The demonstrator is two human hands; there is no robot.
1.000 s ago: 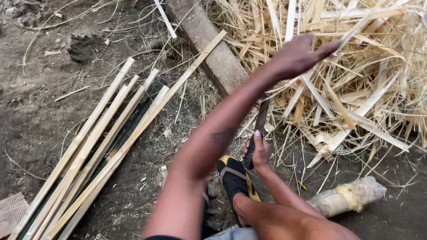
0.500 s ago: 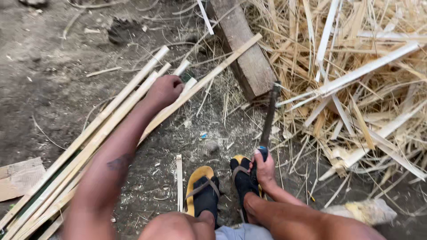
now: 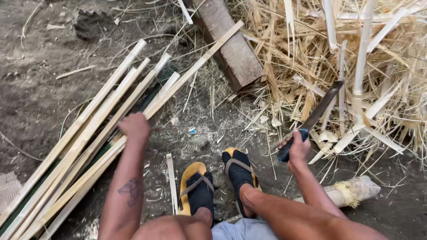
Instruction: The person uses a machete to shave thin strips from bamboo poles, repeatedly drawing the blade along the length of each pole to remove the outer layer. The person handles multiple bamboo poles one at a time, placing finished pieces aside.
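Observation:
My left hand (image 3: 134,126) rests closed on the bundle of long split bamboo strips (image 3: 89,133) lying diagonally on the dirt at the left; it grips one of them. My right hand (image 3: 297,149) holds the dark handle of a long knife (image 3: 318,113), whose blade points up and right toward the heap of straw and shavings. My two feet in yellow-and-black sandals (image 3: 218,180) sit on the ground between the hands.
A wooden plank block (image 3: 231,49) lies tilted at the top centre. A heap of pale bamboo shavings and straw (image 3: 356,62) fills the right. A short log (image 3: 356,191) lies by my right leg. A small wood sliver (image 3: 171,178) lies beside the left sandal.
My left hand swung from the straw heap on the right across to the strip bundle on the left and closed there. The right hand raised the knife, blade now angled up and right.

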